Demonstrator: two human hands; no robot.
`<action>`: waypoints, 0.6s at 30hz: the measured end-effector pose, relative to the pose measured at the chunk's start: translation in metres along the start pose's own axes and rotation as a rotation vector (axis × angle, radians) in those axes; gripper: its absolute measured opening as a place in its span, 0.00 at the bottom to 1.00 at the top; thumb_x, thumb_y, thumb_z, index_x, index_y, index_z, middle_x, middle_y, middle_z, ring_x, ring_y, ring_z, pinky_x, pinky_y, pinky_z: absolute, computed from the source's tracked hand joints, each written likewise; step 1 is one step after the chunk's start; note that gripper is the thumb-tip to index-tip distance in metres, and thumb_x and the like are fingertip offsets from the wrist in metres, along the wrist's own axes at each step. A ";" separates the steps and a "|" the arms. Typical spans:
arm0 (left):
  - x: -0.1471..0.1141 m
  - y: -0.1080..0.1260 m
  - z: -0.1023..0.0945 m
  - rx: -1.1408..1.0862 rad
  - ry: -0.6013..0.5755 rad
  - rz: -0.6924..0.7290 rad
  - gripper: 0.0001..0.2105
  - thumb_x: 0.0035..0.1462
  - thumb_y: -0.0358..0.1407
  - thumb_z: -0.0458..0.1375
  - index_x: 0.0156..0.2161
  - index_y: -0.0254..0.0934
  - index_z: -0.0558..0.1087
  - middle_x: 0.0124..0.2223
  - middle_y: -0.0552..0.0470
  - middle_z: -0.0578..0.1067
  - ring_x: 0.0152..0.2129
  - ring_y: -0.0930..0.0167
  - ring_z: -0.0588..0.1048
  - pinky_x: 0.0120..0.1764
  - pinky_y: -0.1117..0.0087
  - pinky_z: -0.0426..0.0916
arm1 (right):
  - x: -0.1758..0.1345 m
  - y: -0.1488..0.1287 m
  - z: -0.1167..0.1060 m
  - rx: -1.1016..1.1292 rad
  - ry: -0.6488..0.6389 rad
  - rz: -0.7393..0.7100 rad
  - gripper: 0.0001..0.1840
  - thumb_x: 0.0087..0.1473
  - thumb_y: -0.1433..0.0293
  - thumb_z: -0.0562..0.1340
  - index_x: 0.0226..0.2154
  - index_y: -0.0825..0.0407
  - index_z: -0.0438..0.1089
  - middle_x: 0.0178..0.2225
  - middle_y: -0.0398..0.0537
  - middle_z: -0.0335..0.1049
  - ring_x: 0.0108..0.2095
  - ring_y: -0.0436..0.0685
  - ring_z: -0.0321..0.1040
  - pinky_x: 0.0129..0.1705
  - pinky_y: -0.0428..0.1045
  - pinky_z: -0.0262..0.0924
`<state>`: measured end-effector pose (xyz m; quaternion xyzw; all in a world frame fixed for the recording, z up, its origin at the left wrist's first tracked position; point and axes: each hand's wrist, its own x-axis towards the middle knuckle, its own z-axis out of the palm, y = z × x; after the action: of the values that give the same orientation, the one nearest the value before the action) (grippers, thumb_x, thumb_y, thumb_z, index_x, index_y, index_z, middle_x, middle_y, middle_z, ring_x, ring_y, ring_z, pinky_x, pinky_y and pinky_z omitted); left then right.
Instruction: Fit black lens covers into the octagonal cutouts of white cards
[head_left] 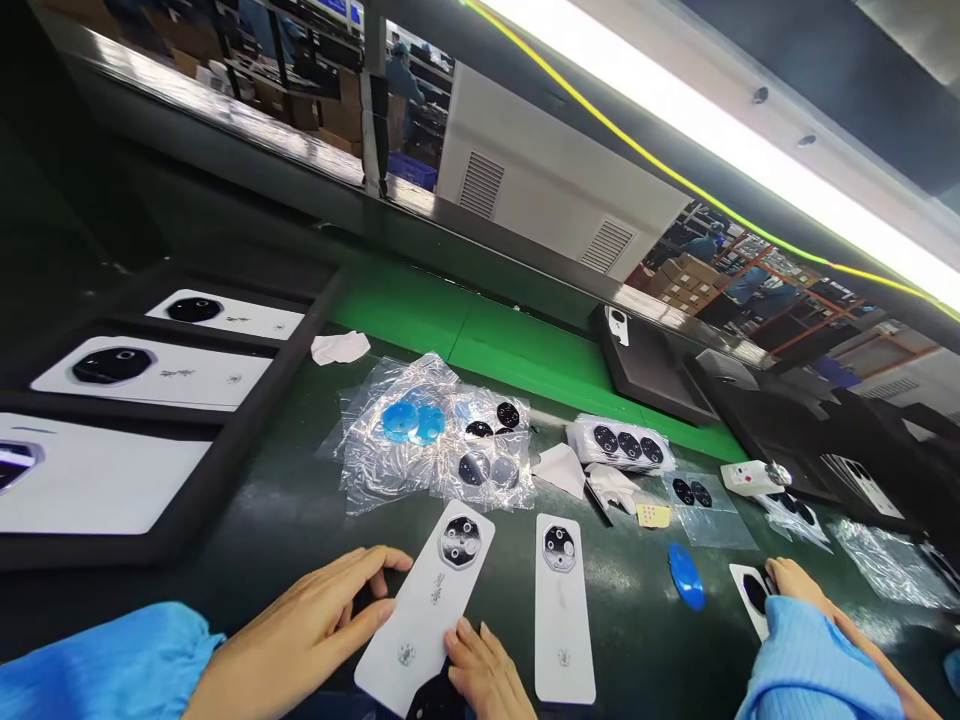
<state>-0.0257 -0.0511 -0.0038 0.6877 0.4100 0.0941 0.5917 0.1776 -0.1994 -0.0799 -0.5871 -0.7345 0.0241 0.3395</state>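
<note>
A white phone back panel (431, 610) with a round black camera area lies tilted at the front of the bench. At its left edge, the thumb and index finger of my left hand (315, 625) grip it. My right hand (487, 670) holds its lower right edge, fingers curled against it. Below, beside my right fingers, is a black piece (435, 697), partly cut off by the frame; I cannot tell its kind. A second white phone back panel (565, 615) lies just right of my right hand, its camera area at the far end.
Clear bags (397, 430) of round blue and black pieces lie ahead. At left, a black foam tray (247, 420) holds white panels. A blue oval piece (686, 577), white bottle (754, 477) and yellow label (653, 516) sit rightward. Another person's hand (799, 585) touches a panel.
</note>
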 end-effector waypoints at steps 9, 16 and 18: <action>-0.001 -0.006 0.018 -0.636 -0.028 -0.182 0.33 0.43 0.54 0.62 0.51 0.35 0.67 0.52 0.39 0.69 0.32 0.66 0.73 0.18 0.73 0.66 | -0.003 0.015 -0.011 0.048 -0.007 0.052 0.27 0.57 0.49 0.54 0.50 0.51 0.61 0.52 0.58 0.70 0.57 0.68 0.62 0.52 0.61 0.67; 0.000 0.008 0.030 -0.688 -0.176 -0.236 0.32 0.44 0.52 0.62 0.51 0.33 0.66 0.52 0.37 0.71 0.34 0.65 0.74 0.20 0.74 0.69 | -0.009 -0.008 -0.027 0.032 0.000 0.128 0.30 0.54 0.51 0.59 0.53 0.51 0.61 0.54 0.58 0.68 0.55 0.71 0.64 0.50 0.63 0.68; 0.000 0.008 0.030 -0.634 -0.209 -0.216 0.32 0.42 0.54 0.62 0.49 0.35 0.67 0.50 0.40 0.72 0.33 0.66 0.73 0.19 0.74 0.68 | -0.018 -0.005 -0.026 0.014 -0.024 0.127 0.31 0.53 0.53 0.62 0.55 0.50 0.62 0.53 0.56 0.70 0.53 0.71 0.66 0.47 0.61 0.71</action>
<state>-0.0033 -0.0730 -0.0053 0.4282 0.3680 0.0825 0.8212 0.1884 -0.2257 -0.0664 -0.6296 -0.6997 0.0579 0.3327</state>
